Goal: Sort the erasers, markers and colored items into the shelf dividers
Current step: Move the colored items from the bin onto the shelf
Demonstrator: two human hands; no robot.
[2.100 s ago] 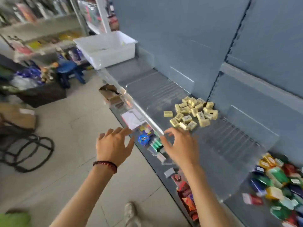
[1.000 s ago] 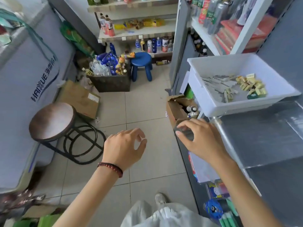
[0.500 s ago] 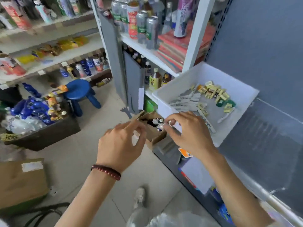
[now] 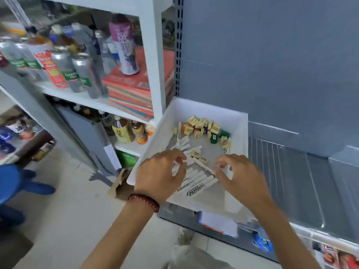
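Head view: white markers [image 4: 196,181] lie in a loose heap on the floor of a white bin [image 4: 238,133], most of them side by side at its near end. Each barrel carries a band of black print, too blurred to read. Yellow erasers [image 4: 202,126] are piled at the far end of the bin, and a few lie among the markers. Their wrappers show dark marks that cannot be made out. A green item [image 4: 214,137] with a pale label sits among the yellow ones.

Both hands reach into the bin from the near side, palms down. The left hand [image 4: 159,175] hovers over the left of the heap, its fingers [image 4: 174,155] curled down and pinching the end of one of the markers. A dark red bead bracelet [image 4: 144,201] circles that wrist. The right hand [image 4: 240,177] is just beside the heap on the right, fingers [image 4: 225,159] bent like a claw, thumb near the forefinger. Whether it holds anything I cannot tell.

The bin stands at the left end of a grey shelf [image 4: 291,181] with ribbed slots. On the white rack to the left stand silver cans [image 4: 81,72] with green labels, lettering smeared, and a pink can [image 4: 124,45] on a stack of red books [image 4: 132,94]. Below are tea bottles [image 4: 122,131], one yellow label bearing large dark characters. A blue stool [image 4: 11,183] stands on the floor [image 4: 68,220].
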